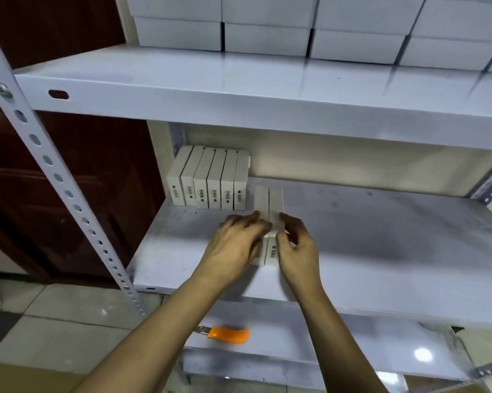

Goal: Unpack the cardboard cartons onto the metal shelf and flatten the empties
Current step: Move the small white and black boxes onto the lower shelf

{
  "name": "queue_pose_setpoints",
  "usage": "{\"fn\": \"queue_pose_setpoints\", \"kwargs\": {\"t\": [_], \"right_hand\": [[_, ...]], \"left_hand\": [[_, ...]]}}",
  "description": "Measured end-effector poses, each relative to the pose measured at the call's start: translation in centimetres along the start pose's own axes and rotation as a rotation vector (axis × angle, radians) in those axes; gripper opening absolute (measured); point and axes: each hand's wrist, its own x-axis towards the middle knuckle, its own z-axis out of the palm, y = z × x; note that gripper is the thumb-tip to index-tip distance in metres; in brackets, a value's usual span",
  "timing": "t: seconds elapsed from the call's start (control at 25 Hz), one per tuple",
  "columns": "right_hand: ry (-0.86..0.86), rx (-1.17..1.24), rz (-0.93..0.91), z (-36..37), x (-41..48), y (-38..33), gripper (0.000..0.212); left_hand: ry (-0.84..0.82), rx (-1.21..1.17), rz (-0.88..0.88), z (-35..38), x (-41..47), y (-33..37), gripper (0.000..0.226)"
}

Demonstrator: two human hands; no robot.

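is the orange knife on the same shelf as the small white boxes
No, the knife lies on the lower shelf, one level below the shelf holding the boxes.

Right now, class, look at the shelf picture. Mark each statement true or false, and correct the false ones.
1. Both the left hand and the right hand hold a pair of small white boxes on the middle shelf. True.
2. The orange knife is in the left hand. False: it lies on the lower shelf, below the arms.
3. A row of small white boxes stands at the back left of the middle shelf. True.
4. The top shelf is bare. False: large white boxes are stacked on it.
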Motion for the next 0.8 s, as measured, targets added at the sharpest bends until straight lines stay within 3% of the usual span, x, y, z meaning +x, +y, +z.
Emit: {"fn": "queue_pose_setpoints", "kwargs": {"t": [0.24, 0.48, 0.8], "right_hand": [[-0.016, -0.008, -0.014, 0.0, 4.6, 0.1, 0.035], [-0.067, -0.050, -0.052, -0.2, 8.5, 0.2, 0.016], [-0.095, -0.231, -0.154, 0.7, 12.1, 0.5, 0.034]], "left_hand": [[0.087, 0.089, 0.019, 1.4, 3.5, -1.6, 0.039], [0.105, 0.170, -0.059, 1.9, 7.5, -1.6, 0.035], [0.141, 0.202, -0.005, 2.3, 10.4, -3.4, 0.031]]}}
